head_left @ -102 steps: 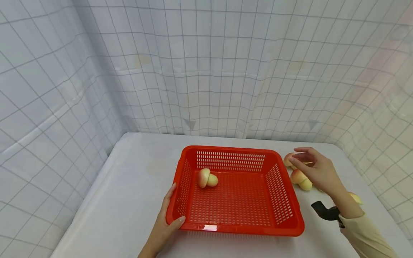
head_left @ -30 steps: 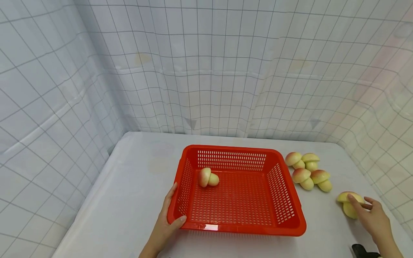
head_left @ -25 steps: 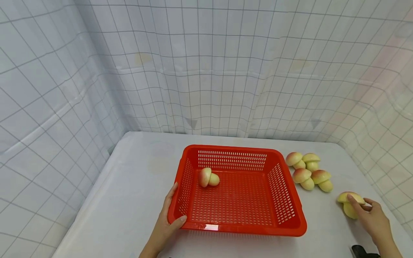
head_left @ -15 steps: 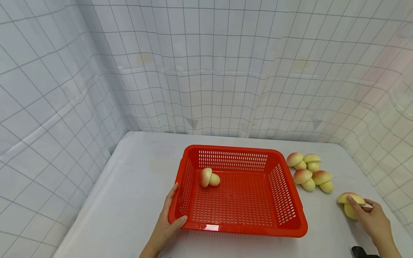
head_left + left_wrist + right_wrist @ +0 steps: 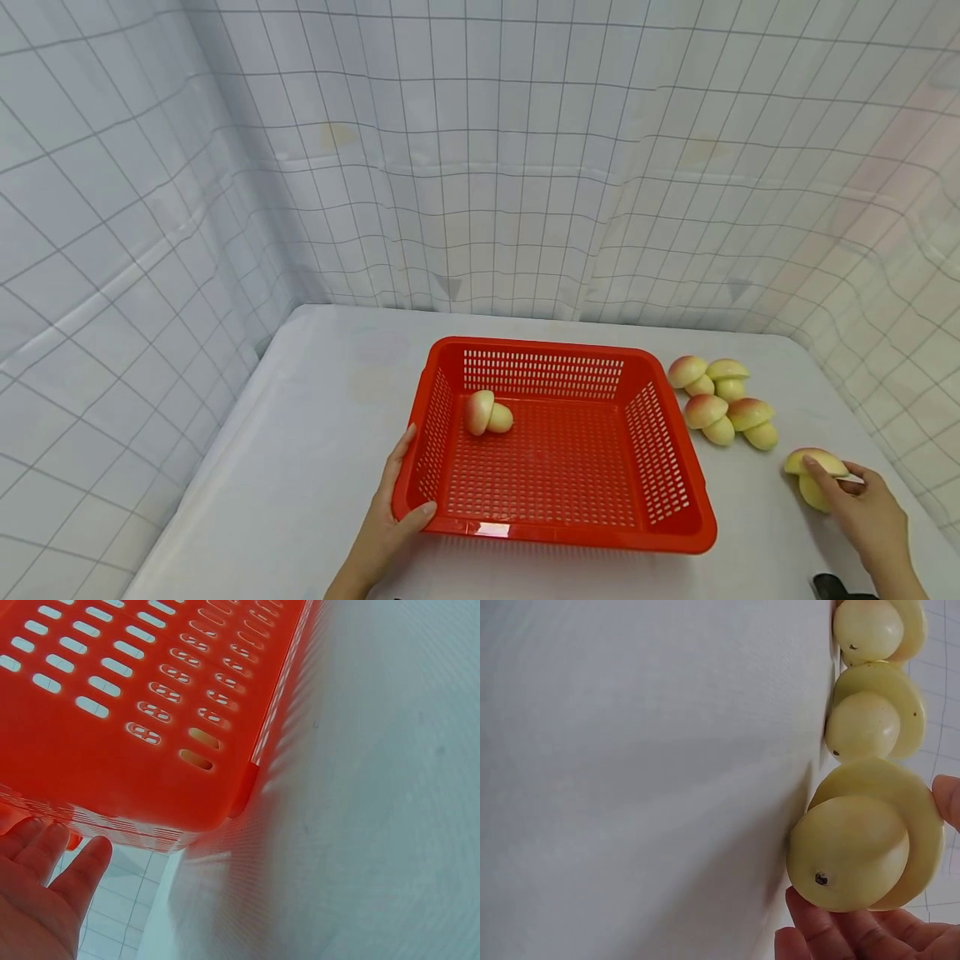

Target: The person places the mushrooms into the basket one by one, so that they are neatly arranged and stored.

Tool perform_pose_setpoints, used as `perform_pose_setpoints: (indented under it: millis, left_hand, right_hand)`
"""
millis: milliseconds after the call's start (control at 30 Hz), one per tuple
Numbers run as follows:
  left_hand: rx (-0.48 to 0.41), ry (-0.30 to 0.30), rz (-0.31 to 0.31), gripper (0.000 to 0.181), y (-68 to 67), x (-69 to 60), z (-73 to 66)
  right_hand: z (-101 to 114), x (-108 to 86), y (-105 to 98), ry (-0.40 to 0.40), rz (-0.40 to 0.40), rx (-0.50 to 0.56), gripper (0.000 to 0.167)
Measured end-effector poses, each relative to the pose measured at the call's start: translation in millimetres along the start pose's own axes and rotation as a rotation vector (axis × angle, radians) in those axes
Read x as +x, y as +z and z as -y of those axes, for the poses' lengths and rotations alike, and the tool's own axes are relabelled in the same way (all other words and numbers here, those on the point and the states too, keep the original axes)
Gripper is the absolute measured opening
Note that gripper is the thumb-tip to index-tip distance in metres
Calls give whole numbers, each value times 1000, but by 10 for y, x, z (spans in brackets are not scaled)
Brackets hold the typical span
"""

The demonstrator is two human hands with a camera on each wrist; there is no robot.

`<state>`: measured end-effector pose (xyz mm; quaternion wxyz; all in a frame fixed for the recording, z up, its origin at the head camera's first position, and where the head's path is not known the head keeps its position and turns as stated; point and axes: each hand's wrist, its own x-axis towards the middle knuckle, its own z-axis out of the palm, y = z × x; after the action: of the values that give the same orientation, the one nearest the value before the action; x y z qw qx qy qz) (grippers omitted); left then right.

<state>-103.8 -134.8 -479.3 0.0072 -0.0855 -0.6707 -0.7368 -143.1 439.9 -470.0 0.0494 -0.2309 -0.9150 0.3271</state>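
Note:
A red perforated basket (image 5: pixel 555 540) stands mid-table in the head view, with one mushroom-shaped piece (image 5: pixel 480 412) lying inside at its left. The left hand (image 5: pixel 381 525) grips the basket's front left corner, thumb over the rim; in the left wrist view the left hand's (image 5: pixel 45 892) fingers lie against the basket wall (image 5: pixel 112 780). At the table's right side the right hand (image 5: pixel 870 517) pinches a yellow mushroom piece (image 5: pixel 813 492) between thumb and fingers. The right wrist view shows this mushroom piece (image 5: pixel 847 847) with the right hand's (image 5: pixel 877 934) fingers beneath and another digit at its right edge.
Several mushroom pieces (image 5: pixel 731 408) lie grouped right of the basket, near its back right corner. A black object (image 5: pixel 832 586) shows by the right wrist at the bottom edge. Grid-patterned white curtains (image 5: pixel 525 167) surround the white table (image 5: pixel 300 467) at back and sides.
Since the earliest frame, the right hand has moved from the grouped pieces toward the near right and now pinches the separate piece there. The left hand has stayed on the basket.

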Motion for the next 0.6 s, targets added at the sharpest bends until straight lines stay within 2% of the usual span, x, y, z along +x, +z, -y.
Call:
perform_pose_setpoints:
  millis: [267,600]
  left_hand:
    - [5,8,1,82,3,-10,2]
    - [23,10,-10,82,5,5,3]
  right_hand:
    - [73,-32,-10,1,-53,3,86]
    - [180,-49,-49,-5,-72,13,87]
